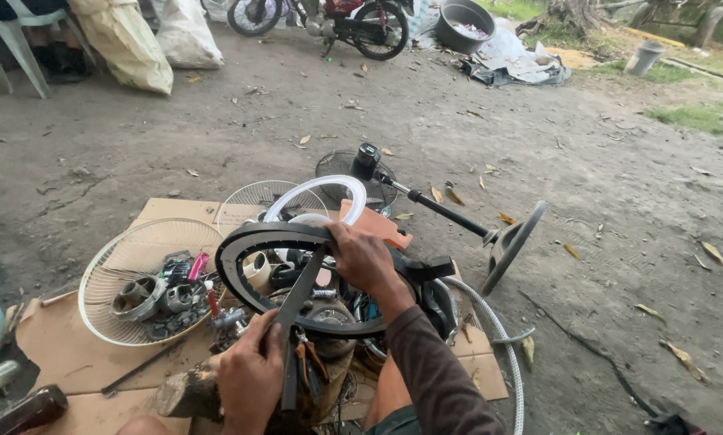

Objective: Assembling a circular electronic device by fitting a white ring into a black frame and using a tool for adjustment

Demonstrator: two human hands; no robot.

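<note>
a dark plastic ring (240,242), shaped like the rim of a fan guard, is held up on edge just over a heap of fan parts on a sheet of cardboard (71,354) laid on bare dirt. the right hand (365,259) is closed over the ring's upper edge, fingers curled around the rim, with a dark brown sleeve (438,370) running back toward the camera. the left hand (250,374) is wrapped tight around the lower part of a long flat dark blade (301,290), perhaps a file or a big knife, though the view is too cluttered to say which; the blade slants up and crosses the ring near the right hand. under the ring lie motor pieces and a pair of orange-handled pliers (305,362). to the left, a white wire fan grille (128,258) lies face up like a bowl and holds small metal parts and a pink-handled tool. behind the ring sit a white ring (353,193), a second wire grille (256,197) and an orange plastic piece (381,225). further right, a black fan stand (450,213) lies on its side on the dirt, its round base tipped up. far off stand a motorcycle (329,20), pale sacks (128,40) and a plastic chair (15,36).
</note>
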